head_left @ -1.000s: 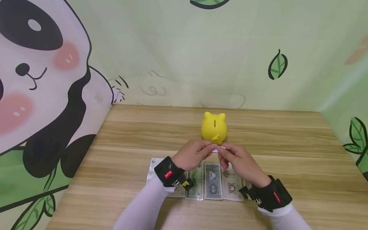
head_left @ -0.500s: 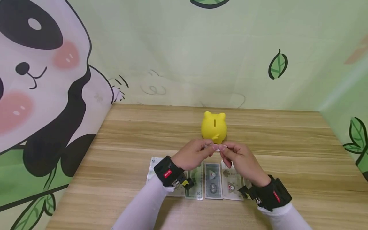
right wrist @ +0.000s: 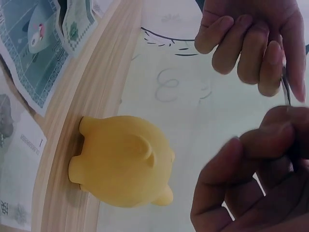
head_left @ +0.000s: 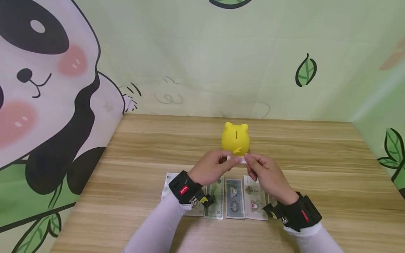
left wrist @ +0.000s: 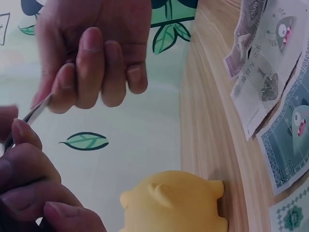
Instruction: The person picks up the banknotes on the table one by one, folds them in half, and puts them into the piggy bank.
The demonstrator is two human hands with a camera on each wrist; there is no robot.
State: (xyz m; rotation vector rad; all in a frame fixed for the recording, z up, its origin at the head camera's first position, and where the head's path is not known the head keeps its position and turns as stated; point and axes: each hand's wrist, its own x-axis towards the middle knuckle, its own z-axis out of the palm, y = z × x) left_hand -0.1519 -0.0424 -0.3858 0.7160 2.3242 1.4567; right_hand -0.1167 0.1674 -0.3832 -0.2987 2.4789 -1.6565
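- Left hand [head_left: 209,170]: back of the hand turned up, forearm entering from the lower edge and angled inward. Thumb and fingers are clamped on one end of a thin, flat, white strip resembling folded paper [head_left: 244,161].
- Right hand [head_left: 269,177]: mirrors this pose, angled inward from the other side. Thumb and index finger pinch the opposite end of the strip; in the wrist views the remaining fingers curl inward.
- Strip position: held off the counter, between the two hands, on the near side of the piggy bank. The thumb tips lie close together. Its printing, if any, is too small to read.
- Yellow, rounded, matte piggy bank [head_left: 235,142]: stands upright on stubby feet, with two small ears, a dark narrow slot on top and a small raised tail facing the person.
- Banknotes: laid side by side in a row below the hands. A blue-grey patterned banknote [head_left: 235,198] lies between a green-bordered banknote [head_left: 214,205] and a pale banknote with brownish print [head_left: 254,200]. Others are partly covered by the arms.
- Wood-grain counter [head_left: 142,140]: light brown, streaked lengthwise.
- Wrists: black straps [head_left: 184,188] with red labels, over white sleeves [head_left: 158,225].
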